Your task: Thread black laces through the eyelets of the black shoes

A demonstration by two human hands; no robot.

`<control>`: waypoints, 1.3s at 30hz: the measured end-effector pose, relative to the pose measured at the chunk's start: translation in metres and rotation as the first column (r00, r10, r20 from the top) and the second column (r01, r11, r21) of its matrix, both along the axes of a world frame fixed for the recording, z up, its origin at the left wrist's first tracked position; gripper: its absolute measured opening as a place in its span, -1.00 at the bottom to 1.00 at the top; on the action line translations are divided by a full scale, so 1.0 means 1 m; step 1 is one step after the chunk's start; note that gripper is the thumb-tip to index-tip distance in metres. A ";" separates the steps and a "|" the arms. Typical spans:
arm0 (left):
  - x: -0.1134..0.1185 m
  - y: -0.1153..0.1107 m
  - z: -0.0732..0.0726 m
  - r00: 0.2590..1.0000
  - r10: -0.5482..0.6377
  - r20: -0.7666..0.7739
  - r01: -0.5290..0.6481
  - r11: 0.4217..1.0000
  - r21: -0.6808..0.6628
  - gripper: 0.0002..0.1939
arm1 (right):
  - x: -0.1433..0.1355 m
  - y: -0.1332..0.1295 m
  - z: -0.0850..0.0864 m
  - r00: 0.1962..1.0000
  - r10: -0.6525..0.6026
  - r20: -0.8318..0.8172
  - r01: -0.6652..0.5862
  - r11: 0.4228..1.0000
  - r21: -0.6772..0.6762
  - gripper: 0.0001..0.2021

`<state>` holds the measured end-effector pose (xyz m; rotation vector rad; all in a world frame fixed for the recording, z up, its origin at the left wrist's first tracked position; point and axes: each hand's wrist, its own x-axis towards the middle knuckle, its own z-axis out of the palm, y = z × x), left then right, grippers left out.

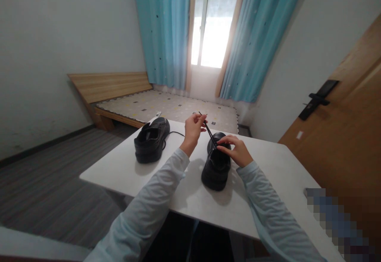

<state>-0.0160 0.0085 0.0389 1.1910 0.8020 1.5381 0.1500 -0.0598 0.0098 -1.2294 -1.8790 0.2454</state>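
Observation:
On the white table, a black shoe stands right of centre with its heel toward me. My left hand is above and left of it, fingers pinched on a black shoelace that runs taut down to the shoe's front. At the lace's lower end my right hand touches the shoe's opening area, thumb and fingers closed together near the eyelets. Whether it grips the lace or the tongue is hard to make out. A second black shoe stands to the left, its lace trailing onto the tabletop.
The white table lies in front of me. Behind it is a low bed with a patterned mattress. A wooden door with a black handle is at the right. A blurred-out object lies by the table's right edge.

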 end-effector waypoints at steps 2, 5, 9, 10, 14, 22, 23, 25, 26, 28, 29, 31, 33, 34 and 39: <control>0.001 0.002 -0.003 0.999 -0.017 0.044 0.018 1.000 -0.003 -0.76 | -0.001 0.001 -0.001 1.000 -0.014 -0.002 0.014 1.000 0.011 -0.85; 0.000 0.003 -0.006 0.996 -0.038 0.082 0.038 0.999 -0.003 -0.75 | -0.002 0.001 -0.001 0.996 -0.063 -0.055 0.061 0.998 -0.029 -0.82; -0.002 0.001 -0.010 0.995 -0.073 0.073 0.077 0.996 -0.047 -0.72 | -0.005 -0.001 0.002 0.970 -0.112 -0.217 0.088 0.989 -0.116 -0.77; -0.003 0.000 -0.011 0.993 -0.090 0.082 0.095 0.993 -0.064 -0.72 | -0.006 -0.002 0.002 0.960 -0.098 -0.264 0.066 0.989 -0.129 -0.77; -0.002 -0.001 -0.017 0.977 -0.159 0.141 0.174 0.980 -0.100 -0.64 | -0.007 -0.003 0.002 0.915 -0.054 -0.400 -0.010 0.987 -0.158 -0.78; -0.002 0.003 -0.026 0.991 -0.127 -0.051 0.122 0.988 -0.091 -0.53 | -0.007 0.002 -0.002 0.823 -0.135 -0.552 0.057 0.986 -0.156 -0.79; -0.003 0.005 -0.027 0.991 -0.088 -0.103 0.081 0.994 -0.073 -0.53 | -0.007 0.002 -0.001 0.813 -0.138 -0.565 0.058 0.986 -0.158 -0.79; -0.006 0.008 -0.026 0.982 0.018 -0.187 -0.023 0.999 -0.025 -0.52 | -0.007 0.002 -0.001 0.806 -0.153 -0.571 0.069 0.984 -0.166 -0.79; -0.007 0.010 -0.025 0.975 0.075 -0.211 -0.074 0.997 0.010 -0.53 | -0.007 0.002 -0.001 0.811 -0.159 -0.563 0.076 0.983 -0.168 -0.80; -0.008 0.010 -0.020 0.962 0.166 -0.217 -0.146 0.984 0.107 -0.55 | -0.007 0.001 -0.001 0.835 -0.158 -0.528 0.086 0.984 -0.159 -0.80; -0.008 0.008 -0.018 0.960 0.195 -0.203 -0.163 0.973 0.165 -0.57 | -0.008 0.001 -0.001 0.853 -0.152 -0.500 0.088 0.985 -0.151 -0.81; -0.006 0.003 -0.012 0.965 0.213 -0.155 -0.166 0.949 0.269 -0.60 | -0.008 -0.001 0.001 0.896 -0.144 -0.421 0.093 0.986 -0.138 -0.81; -0.003 -0.003 -0.007 0.974 0.198 -0.107 -0.153 0.932 0.330 -0.62 | -0.009 -0.002 0.002 0.937 -0.140 -0.320 0.102 0.986 -0.135 -0.79; -0.001 -0.007 -0.005 0.978 0.188 -0.089 -0.147 0.927 0.344 -0.62 | -0.010 -0.003 0.003 0.953 -0.136 -0.270 0.103 0.986 -0.133 -0.78; 0.004 -0.013 -0.003 0.981 0.189 -0.034 -0.165 0.919 0.359 -0.65 | -0.011 -0.006 0.005 0.989 -0.069 -0.128 0.055 0.992 -0.110 -0.78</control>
